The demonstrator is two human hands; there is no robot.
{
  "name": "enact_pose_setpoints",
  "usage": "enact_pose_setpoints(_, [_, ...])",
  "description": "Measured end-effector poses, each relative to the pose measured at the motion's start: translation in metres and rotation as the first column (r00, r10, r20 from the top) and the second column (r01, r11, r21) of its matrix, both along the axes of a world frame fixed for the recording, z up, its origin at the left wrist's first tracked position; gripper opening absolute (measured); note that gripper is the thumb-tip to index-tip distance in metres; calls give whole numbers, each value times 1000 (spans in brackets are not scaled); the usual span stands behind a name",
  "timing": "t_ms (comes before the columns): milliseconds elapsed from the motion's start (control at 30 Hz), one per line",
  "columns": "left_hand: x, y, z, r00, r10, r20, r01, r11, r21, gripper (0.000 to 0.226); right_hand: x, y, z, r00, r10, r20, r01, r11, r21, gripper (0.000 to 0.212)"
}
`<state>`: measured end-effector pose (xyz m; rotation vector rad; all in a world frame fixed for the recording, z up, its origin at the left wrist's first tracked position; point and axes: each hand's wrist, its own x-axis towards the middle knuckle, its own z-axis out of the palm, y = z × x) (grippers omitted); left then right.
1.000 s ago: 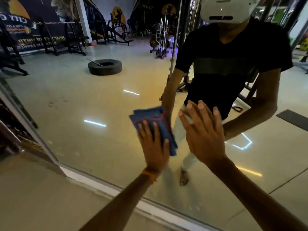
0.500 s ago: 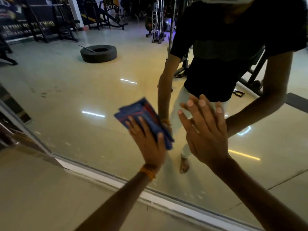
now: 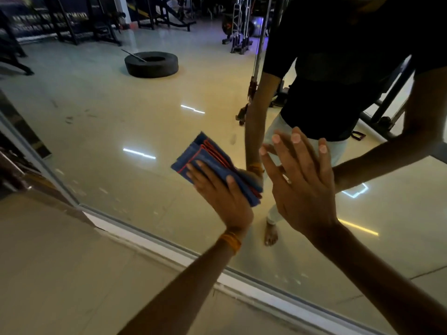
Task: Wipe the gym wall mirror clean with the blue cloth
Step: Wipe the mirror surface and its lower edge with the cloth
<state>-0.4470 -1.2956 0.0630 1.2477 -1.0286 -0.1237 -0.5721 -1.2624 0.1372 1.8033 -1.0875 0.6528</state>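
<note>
L grip [image 3: 222, 197], head view: flat, fingers straight, pushing the folded blue cloth [image 3: 212, 160] on the low part of the mirror [image 3: 121, 131]. R grip [image 3: 302, 189] is just beside it, flat on the mirror too, holding nothing. Risks, I think: no fingers curl round the cloth, so it may slip & drop. The bare R grip may leave new smudges.

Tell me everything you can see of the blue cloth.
The blue cloth is folded into several stacked layers, with red stitching along its edges showing where the folds fan out. It looks like soft fabric. It lies flat against the mirror, low on the pane, tilted so its long side runs from upper left to lower right. The left hand presses it there with straight fingers over its lower half; its upper corner sticks out beyond the fingertips.
</note>
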Motion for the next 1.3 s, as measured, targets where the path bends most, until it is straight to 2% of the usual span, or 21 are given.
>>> enact_pose_setpoints(33, [2, 0, 0, 999, -32, -36, 33, 999, 17, 71, 0, -1, 0, 1000, -11, -12, 11, 1000, 7, 44])
enact_pose_setpoints(167, [122, -81, -29, 963, 206, -172, -184, 973, 137, 67, 2, -1, 0, 1000, -5, 8, 5, 1000, 5, 43])
enact_pose_setpoints(233, [155, -91, -27, 925, 201, -323, -137, 968, 213, 67, 7, -1, 3, 1000, 14, -17, -14, 1000, -2, 43])
enact_pose_setpoints(300, [143, -86, -21, 925, 142, -353, -83, 981, 175, 67, 15, -4, 10, 999, 36, -29, -36, 999, -16, 42])
enact_pose_setpoints(333, [123, -74, -17, 958, 108, -268, -76, 989, 124, 67, 21, -7, 15, 998, 52, -19, -52, 998, -18, 41])
enact_pose_setpoints(400, [67, -40, -10, 1000, -20, 18, 20, 1000, 20, 69, 33, -12, 27, 996, 88, -12, -88, 996, -32, 39])
enact_pose_setpoints(467, [40, -18, -7, 972, -85, 219, 87, 996, 0, 68, 44, -16, 37, 994, 96, -43, -98, 993, -62, 39])
enact_pose_setpoints(500, [47, -23, -7, 962, -84, 259, 90, 996, -10, 68, 47, -18, 42, 994, 91, -53, -95, 993, -74, 38])
enact_pose_setpoints(567, [96, -51, -1, 970, -28, 242, 40, 998, -47, 70, 56, -22, 51, 996, 79, -40, -82, 994, -76, 42])
enact_pose_setpoints(667, [191, -101, 34, 996, 67, 52, -65, 997, -45, 77, 67, -27, 64, 998, 60, -25, -62, 995, -79, 44])
enact_pose_setpoints(733, [222, -113, 64, 992, 89, 84, -87, 996, -37, 78, 77, -30, 73, 999, 27, -48, -32, 994, -104, 42])
enact_pose_setpoints(800, [209, -104, 80, 943, 65, 325, -30, 993, -113, 70, 92, -36, 82, 999, 2, -43, -7, 992, -128, 43])
enact_pose_setpoints(867, [173, -84, 77, 807, 31, 589, 85, 982, -169, 64, 106, -46, 92, 999, -8, -31, 3, 989, -151, 45])
enact_pose_setpoints(933, [165, -80, 74, 711, 44, 702, 117, 977, -179, 63, 115, -58, 105, 1000, -11, -6, 10, 987, -159, 50])
enact_pose_setpoints(1000, [196, -97, 85, 720, 56, 692, 106, 976, -189, 64, 118, -68, 115, 998, -55, -9, 52, 976, -211, 56])
enact_pose_setpoints(1100, [257, -132, 125, 884, 139, 446, -57, 980, -192, 65, 115, -73, 116, 990, -133, -43, 116, 955, -274, 60])
enact_pose_setpoints(1200, [280, -146, 163, 948, 161, 275, -120, 980, -160, 67, 116, -73, 112, 982, -175, -67, 153, 957, -247, 62])
enact_pose_setpoints(1233, [273, -142, 168, 943, 153, 295, -112, 982, -149, 67, 116, -73, 113, 980, -185, -73, 162, 955, -250, 63])
enact_pose_setpoints(1300, [247, -121, 158, 870, 104, 482, -33, 987, -155, 65, 117, -72, 114, 977, -196, -81, 169, 951, -258, 63])
